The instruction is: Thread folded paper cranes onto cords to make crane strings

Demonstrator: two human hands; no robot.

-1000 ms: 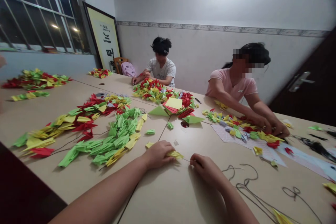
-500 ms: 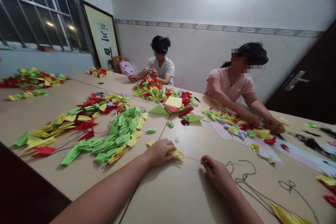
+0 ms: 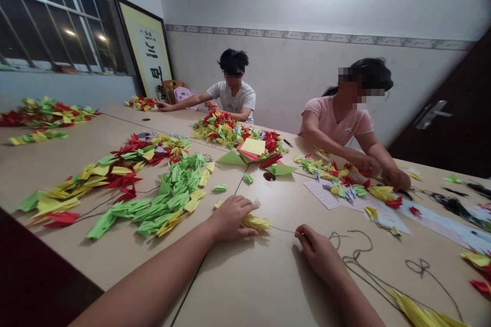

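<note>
My left hand curls over a short row of yellow origami pieces, with its thumb along their near side. A thin dark cord runs from the yellow pieces toward the right. My right hand pinches this cord between thumb and fingers, and more of the loose cord lies in loops beyond it. Left of my left hand is a strung bunch of green origami pieces edged with yellow ones. More yellow pieces lie at the lower right, beside the cord.
Two co-workers sit across the table, one in pink handling mixed pieces. A colourful origami heap and square paper sheets lie mid-table. A cable hole is nearby. Printed sheets lie to the right.
My left hand has opened its grasp slightly and shows more of the yellow pieces. The cord stays in my right hand. The far co-worker's arm has stretched toward a pile.
</note>
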